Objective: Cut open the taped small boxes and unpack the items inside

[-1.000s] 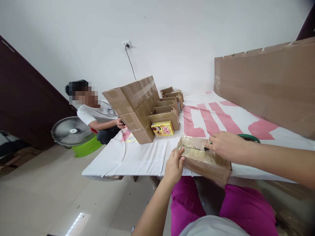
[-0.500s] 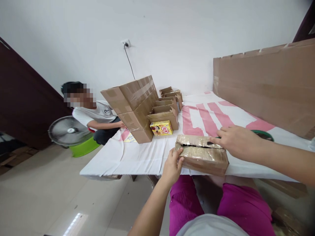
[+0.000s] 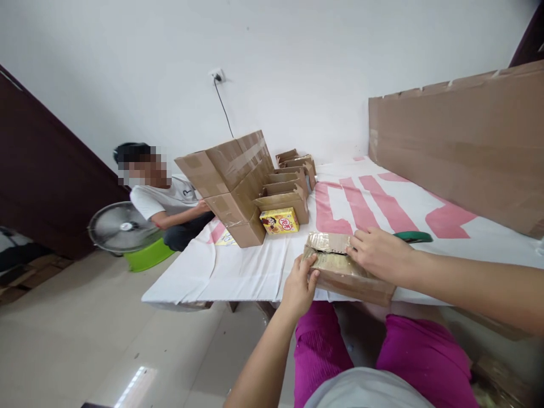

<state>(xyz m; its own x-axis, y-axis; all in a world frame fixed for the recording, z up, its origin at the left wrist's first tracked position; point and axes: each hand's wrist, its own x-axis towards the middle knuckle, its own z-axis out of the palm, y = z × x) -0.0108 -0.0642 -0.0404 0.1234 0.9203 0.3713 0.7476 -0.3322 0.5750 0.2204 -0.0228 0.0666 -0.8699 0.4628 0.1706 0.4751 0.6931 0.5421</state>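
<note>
A small taped cardboard box [image 3: 357, 283] lies before me at the table's near edge, with a dark slit along the middle of its top. My left hand [image 3: 301, 280] grips its left end, fingertips on the top and thumb against the near side. Over the right part of the top, my right hand [image 3: 378, 252] is closed around scissors, their green handle [image 3: 412, 237] jutting out behind the hand. The blades are hidden by the fingers and the box. A yellow printed packet [image 3: 279, 221] stands just beyond the box, to the left.
Several joined cardboard boxes [image 3: 238, 187] form an upright stack at the left, with open cardboard compartments [image 3: 284, 195] behind. A tall cardboard panel [image 3: 454, 141] borders the right. Another person [image 3: 164, 198] crouches beyond the stack near a fan [image 3: 123, 226]. A pink-and-white cloth [image 3: 246, 277] covers the table.
My right hand has moved left along the box top, the scissors moving with it. My left hand stays on the box. The other person's hand has shifted up beside the stack.
</note>
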